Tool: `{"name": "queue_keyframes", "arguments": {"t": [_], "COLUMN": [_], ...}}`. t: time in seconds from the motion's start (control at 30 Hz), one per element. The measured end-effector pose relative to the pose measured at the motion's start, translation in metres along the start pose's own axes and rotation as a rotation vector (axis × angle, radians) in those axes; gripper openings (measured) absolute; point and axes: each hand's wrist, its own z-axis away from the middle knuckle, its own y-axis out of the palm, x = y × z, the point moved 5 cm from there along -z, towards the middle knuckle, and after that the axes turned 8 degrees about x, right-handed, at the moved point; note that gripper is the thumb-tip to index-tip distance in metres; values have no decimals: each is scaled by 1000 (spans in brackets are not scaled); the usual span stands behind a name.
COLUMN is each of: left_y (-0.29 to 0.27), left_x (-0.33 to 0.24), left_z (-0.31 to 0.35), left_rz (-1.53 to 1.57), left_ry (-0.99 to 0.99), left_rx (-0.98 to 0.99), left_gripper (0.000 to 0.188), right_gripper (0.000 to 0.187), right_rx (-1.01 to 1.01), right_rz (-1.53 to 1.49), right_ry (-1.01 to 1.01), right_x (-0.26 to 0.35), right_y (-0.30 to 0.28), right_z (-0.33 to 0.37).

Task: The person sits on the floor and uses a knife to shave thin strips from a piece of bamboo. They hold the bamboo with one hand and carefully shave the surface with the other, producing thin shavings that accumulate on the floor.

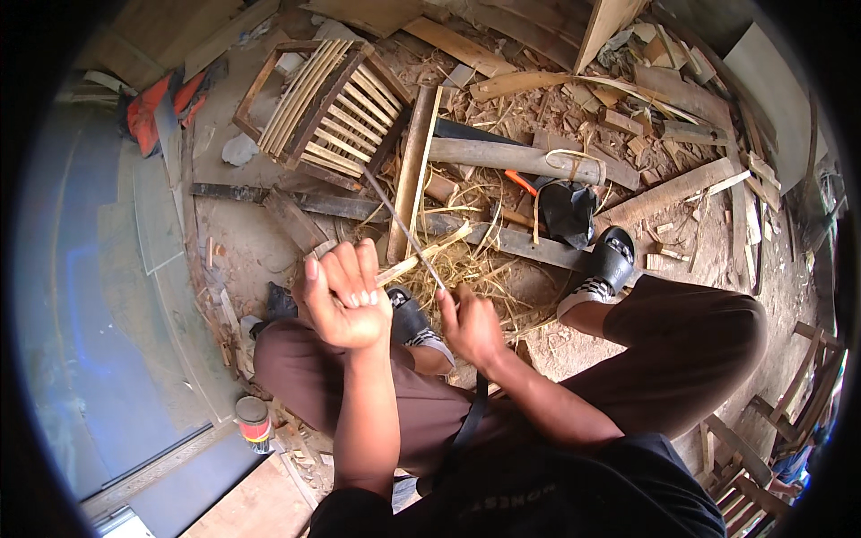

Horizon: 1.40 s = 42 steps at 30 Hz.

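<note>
My left hand (345, 300) is closed, palm side up with the fingers curled. A pale wooden strip (421, 255), split and frayed at its far end, runs out from beside its fingers; the fist hides the near end. My right hand (473, 327) is closed around the handle of a long thin-bladed knife (399, 220). The blade slants away to the far left, crossing the strip, and its tip is near a slatted wooden frame (345, 112). Curly shavings (489, 278) lie in a heap between my sandalled feet, beyond my right hand.
A round pole (520, 160) and several planks (668, 191) lie across the ground ahead, among wood scraps. A dark sheet (99, 296) stretches along the left. A lidded can (254, 421) stands by my left knee. More slatted woodwork (744, 502) is at the lower right.
</note>
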Motion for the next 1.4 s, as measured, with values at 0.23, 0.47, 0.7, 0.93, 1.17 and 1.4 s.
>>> {"name": "queue_keyframes", "arguments": {"t": [0.23,0.47,0.7,0.93,1.17,1.4], "left_y": [17,22,7,-3,-20,-40], "left_x": [4,6,3,-1,-1,17], "left_z": [-1,4,-8,-14,-21,-33], "left_rz": [-17,-12,21,16,-42,-99], "left_ry": [-15,-19,-10,-71,66,-42], "left_rx": [85,91,66,43,-5,-153], "left_gripper": [51,49,50,52,56,66], "right_gripper": [43,68,50,76,73,63], "right_rx": [-106,29,-48,-71,-90,-214], "right_rz": [-11,-1,-143,-72,-86,-277], "right_ry": [-88,276,-259,427,376,277], "right_x": [-51,-94,-6,-185,-153,-207], "right_y": [22,10,15,27,37,53], "right_z": [-18,-40,-13,-65,-55,-63]}}
